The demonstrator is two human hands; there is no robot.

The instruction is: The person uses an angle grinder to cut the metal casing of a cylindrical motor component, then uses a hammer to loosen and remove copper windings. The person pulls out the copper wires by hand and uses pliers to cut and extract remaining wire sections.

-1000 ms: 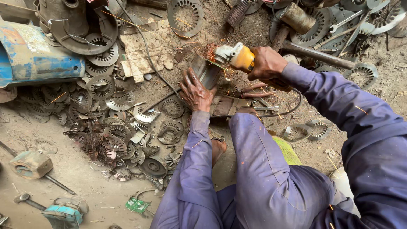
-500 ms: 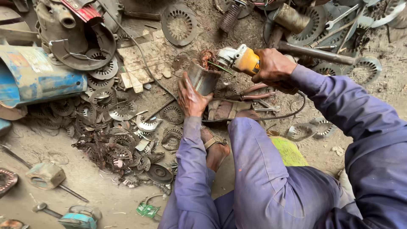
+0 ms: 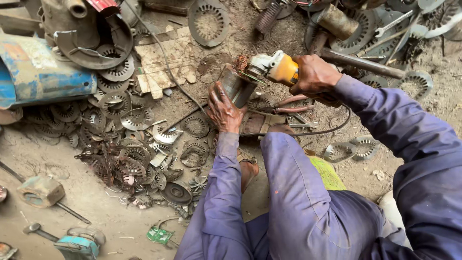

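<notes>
A: Down on the dirt floor [image 3: 86,202], near its far edge, a grey metal motor stator [image 3: 237,86] is pinned in place. The left hand [image 3: 222,110] is pressed over its near side, fingers wrapped around the casing.

B: And the right hand [image 3: 314,74] is clenched tight on a yellow angle grinder [image 3: 275,68], whose head is laid against the top of the stator, right where the copper windings [image 3: 240,62] are bunched.

A: Risk is judged high here. The left fingers are kept just beside the disc; a kick or a slip off the curved casing could carry the wheel into them.

B: The power cord [image 3: 332,129] is also looped near the knee, so a snag could jerk the tool. Bare hands, and a sandalled foot [image 3: 248,168] is tucked close beneath the work.

A: Containers? A dented blue drum [image 3: 43,79] is seen lying on its side at the floor's left edge; what is inside cannot be told.

B: Slotted steel laminations [image 3: 125,154] are heaped loose on the floor beside it, not held in anything.
</notes>
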